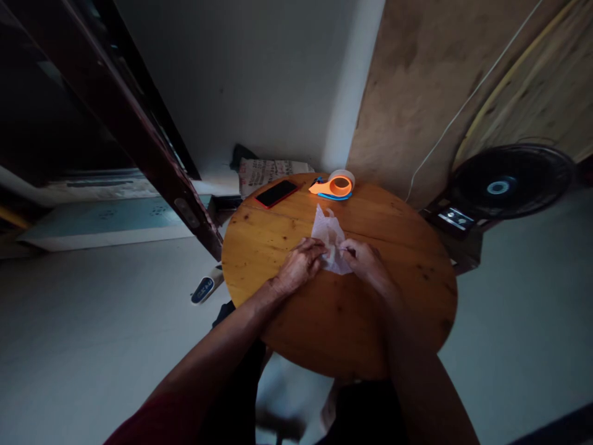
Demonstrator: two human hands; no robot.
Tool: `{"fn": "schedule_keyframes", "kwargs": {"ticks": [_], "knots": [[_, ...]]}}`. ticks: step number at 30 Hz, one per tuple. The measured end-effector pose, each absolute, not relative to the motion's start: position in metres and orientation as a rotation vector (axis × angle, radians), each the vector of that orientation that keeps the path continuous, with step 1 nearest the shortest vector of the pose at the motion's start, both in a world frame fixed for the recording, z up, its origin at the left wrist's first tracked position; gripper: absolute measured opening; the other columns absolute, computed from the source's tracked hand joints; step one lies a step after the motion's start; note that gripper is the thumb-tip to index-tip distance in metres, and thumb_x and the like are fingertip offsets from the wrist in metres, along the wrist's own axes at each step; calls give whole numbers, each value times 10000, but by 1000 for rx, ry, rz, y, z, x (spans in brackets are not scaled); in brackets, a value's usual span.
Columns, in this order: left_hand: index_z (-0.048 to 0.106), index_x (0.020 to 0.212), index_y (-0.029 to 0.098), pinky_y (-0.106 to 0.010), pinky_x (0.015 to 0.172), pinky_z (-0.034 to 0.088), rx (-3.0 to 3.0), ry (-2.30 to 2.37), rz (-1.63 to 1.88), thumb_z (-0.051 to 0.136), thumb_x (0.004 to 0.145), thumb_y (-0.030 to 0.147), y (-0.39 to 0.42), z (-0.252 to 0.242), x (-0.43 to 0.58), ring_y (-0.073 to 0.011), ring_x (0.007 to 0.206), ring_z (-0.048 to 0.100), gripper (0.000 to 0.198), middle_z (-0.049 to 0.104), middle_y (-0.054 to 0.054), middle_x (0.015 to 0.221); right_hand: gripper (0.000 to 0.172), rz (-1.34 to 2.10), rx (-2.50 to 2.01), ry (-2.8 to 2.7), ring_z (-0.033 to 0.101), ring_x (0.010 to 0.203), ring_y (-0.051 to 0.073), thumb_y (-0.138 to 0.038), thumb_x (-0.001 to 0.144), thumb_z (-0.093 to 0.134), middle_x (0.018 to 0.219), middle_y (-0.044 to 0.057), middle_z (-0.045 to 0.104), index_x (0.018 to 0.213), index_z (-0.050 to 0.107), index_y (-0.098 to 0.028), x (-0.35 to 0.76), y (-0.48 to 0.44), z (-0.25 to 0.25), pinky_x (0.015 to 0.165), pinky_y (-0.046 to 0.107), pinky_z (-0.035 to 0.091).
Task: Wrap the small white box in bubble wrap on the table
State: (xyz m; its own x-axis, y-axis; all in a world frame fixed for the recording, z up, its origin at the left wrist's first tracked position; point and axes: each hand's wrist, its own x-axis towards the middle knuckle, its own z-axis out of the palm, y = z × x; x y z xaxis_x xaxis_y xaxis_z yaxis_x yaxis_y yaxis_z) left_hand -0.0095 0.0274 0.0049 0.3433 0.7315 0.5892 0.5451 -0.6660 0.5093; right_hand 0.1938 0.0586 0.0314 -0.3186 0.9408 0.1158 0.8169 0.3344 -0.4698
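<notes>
On the round wooden table [259, 247] lies a thin, crumpled white sheet [330, 230], like a tissue or a small plastic bag; its material is hard to make out. My left hand [303, 262] has its fingers closed on the sheet's left side. At the right edge, my right hand [365, 259] pinches the sheet between thumb and fingers. Whether anything lies inside the sheet I cannot tell. Beyond the hands stands an orange tape dispenser [330, 187] with a roll of tape and a blue part along its base.
A dark phone with a red edge [277, 194] lies at the table's far left. Behind it is a printed sack [273, 170]. A black fan [504, 185] stands to the right. A slipper [202, 288] lies on the floor at left, near the door frame [162, 167].
</notes>
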Motion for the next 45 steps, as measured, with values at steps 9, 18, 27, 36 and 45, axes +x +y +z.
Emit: {"fn": "schedule_keyframes", "kwargs": {"ticks": [9,18,27,36,45], "knots": [[673,1031,150,-392,920,508,2381,1140,1228,471,759,10,27,6,-10,-199,1024,567,367,630,-96,1080,193,438,-1477,-2118,564,631,140,-250,810,481,729,17,663,858,664,-213,193,56,36,592,237,371],[666,1043,149,-402,924,507,2391,1143,1209,474,761,9,26,7,-10,-203,1034,566,369,626,-98,1089,206,477,-1473,-2259,575,665,145,-261,833,479,768,15,685,901,669,-220,196,58,35,608,237,360],[669,1035,137,-384,928,503,2379,1150,1213,480,766,20,26,7,-9,-205,1042,562,349,627,-106,1081,231,384,-1516,-2350,589,738,152,-274,876,442,850,21,695,910,666,-231,194,53,39,635,245,339],[664,1032,141,-393,926,503,2377,1121,1251,478,754,1,29,3,-10,-202,1035,563,363,626,-99,1076,212,286,-1639,-2382,578,787,168,-252,844,478,924,54,681,956,654,-211,198,54,37,642,255,324],[666,1035,160,-411,928,506,2363,1119,1243,480,754,5,28,4,-10,-203,1043,564,370,625,-92,1089,189,267,-1628,-2381,555,694,152,-245,850,463,796,28,685,792,641,-222,192,51,41,594,252,294]]}}
